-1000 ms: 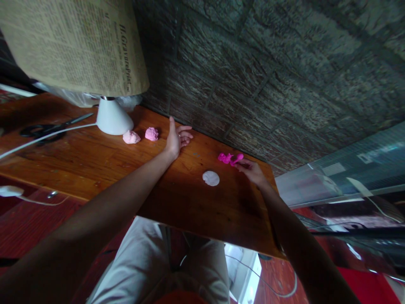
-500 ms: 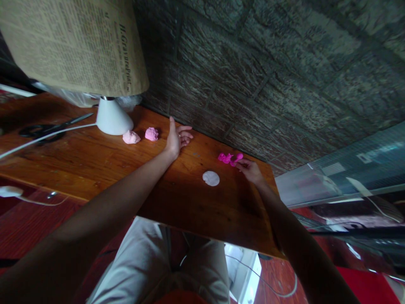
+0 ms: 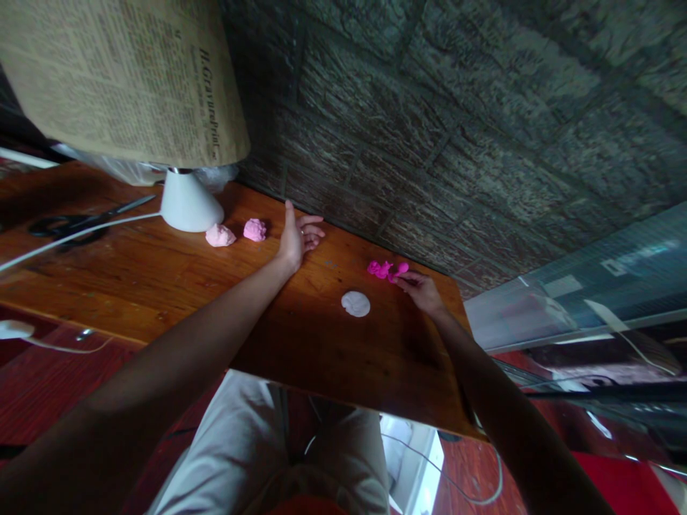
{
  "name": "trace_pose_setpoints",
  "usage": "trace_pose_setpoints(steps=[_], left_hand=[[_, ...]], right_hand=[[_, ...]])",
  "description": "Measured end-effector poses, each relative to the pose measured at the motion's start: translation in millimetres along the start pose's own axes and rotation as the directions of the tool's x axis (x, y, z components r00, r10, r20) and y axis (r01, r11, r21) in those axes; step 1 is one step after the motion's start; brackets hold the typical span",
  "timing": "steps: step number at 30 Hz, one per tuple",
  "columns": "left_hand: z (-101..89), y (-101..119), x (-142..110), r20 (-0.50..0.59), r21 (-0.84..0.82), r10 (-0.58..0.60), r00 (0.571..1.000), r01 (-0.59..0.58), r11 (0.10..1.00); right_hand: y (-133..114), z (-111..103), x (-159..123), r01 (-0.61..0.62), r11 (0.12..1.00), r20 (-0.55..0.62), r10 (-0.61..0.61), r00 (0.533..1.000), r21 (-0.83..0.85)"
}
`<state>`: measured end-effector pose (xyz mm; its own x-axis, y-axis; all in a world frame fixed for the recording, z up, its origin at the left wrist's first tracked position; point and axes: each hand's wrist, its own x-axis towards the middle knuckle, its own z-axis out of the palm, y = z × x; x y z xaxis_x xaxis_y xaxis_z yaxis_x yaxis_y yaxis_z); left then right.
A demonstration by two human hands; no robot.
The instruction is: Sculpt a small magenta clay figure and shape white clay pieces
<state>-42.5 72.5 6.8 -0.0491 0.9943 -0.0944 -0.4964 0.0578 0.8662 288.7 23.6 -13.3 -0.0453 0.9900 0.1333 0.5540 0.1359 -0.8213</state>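
Observation:
My right hand point(image 3: 421, 290) rests on the wooden table point(image 3: 161, 279) near its far right corner, fingertips pinched on a bright pink clay piece point(image 3: 385, 270). A flat white clay disc point(image 3: 356, 303) lies just left of that hand. My left hand point(image 3: 298, 237) lies palm up near the wall, fingers loosely apart and holding nothing. Left of it sit a pink clay lump point(image 3: 254, 229) and a paler pink lump point(image 3: 220, 235).
A lamp with a white base point(image 3: 189, 204) and newspaper-print shade point(image 3: 118, 79) stands at the back left, its white cord point(image 3: 69, 237) running left. Scissors point(image 3: 75, 220) lie behind the cord. A dark brick wall point(image 3: 429, 107) backs the table. My lap shows below the table edge.
My right hand has closed in slightly on the bright pink clay. The left hand has stayed in place; the view has shifted a little.

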Motion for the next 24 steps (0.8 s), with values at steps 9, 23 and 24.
trace_pose_setpoints(steps=[9,23,24], left_hand=[[-1.9,-3.6,3.2,0.014,-0.012,0.008,1.000,-0.007,1.000],[-0.9,-1.1,1.3,-0.004,-0.021,-0.008,1.000,0.008,1.000],[-1.1,-1.5,1.7,-0.002,-0.023,-0.007,1.000,0.007,1.000]], right_hand=[[-4.9,-3.9,1.7,0.008,0.993,0.065,-0.016,0.998,0.115],[-3.2,-4.3,3.0,0.000,0.997,0.071,-0.005,0.997,0.082],[-3.0,-4.2,3.1,0.000,0.997,0.068,-0.006,0.998,0.081]])
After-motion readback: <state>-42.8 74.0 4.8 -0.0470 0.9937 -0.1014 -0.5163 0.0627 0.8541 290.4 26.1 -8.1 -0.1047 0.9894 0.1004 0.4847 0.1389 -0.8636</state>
